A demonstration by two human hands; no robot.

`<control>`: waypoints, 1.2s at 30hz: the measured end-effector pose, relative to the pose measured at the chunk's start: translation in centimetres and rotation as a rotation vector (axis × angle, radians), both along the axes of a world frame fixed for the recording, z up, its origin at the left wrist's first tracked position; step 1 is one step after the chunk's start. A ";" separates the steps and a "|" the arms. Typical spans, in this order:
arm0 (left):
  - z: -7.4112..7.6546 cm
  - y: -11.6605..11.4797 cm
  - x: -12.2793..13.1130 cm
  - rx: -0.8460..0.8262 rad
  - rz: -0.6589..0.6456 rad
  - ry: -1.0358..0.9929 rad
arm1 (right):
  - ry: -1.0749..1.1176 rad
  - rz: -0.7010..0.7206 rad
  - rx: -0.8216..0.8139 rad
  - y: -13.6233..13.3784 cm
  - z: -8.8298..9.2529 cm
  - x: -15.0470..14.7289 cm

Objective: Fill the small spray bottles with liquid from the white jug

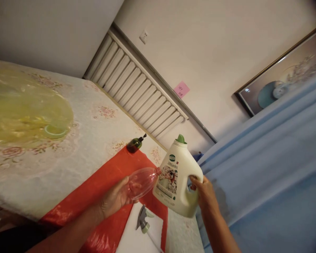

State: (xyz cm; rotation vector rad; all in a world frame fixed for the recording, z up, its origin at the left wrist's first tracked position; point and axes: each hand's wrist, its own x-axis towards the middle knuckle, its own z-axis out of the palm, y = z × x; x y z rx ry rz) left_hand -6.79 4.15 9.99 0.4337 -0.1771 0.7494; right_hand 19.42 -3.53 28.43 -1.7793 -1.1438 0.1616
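My left hand (120, 195) is wrapped round the base of a clear pink plastic bottle (143, 182), which lies nearly level with its neck toward the jug. By its handle, my right hand (204, 191) grips a cream laundry detergent jug (171, 181) with a printed label and a green pour spout (181, 138) showing at its uncapped mouth. The jug leans slightly, and the bottle's neck overlaps its left side; I cannot tell if they touch. Below them a grey-and-green trigger spray head (144, 221) with a dip tube rests on a white sheet or board (131, 230).
A red cloth or plastic sheet (100, 179) covers part of the floral tablecloth (89, 140). On its far edge is a dark green pump bottle (135, 144). A large yellowish clear plastic bag (28, 109) lies left. Beyond stand a radiator (137, 82) and a blue curtain (265, 168).
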 end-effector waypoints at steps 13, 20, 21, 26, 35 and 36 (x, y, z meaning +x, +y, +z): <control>-1.2 1.0 3.4 -0.154 0.063 0.149 | -0.351 0.020 -0.463 -7.4 2.8 -0.9; -3.7 2.0 5.3 -0.273 0.091 0.225 | -0.430 0.081 -0.591 -8.7 2.9 0.3; -3.8 2.0 5.5 -0.267 0.095 0.225 | -0.441 0.081 -0.605 -8.8 2.9 0.4; -3.1 2.0 5.6 -0.303 0.118 0.276 | -0.491 0.085 -0.640 -8.5 3.3 0.8; -2.9 1.9 5.9 -0.335 0.117 0.294 | -0.553 0.118 -0.670 -8.0 4.0 1.0; -3.0 1.9 6.0 -0.332 0.116 0.293 | -0.554 0.126 -0.673 -8.0 4.1 1.0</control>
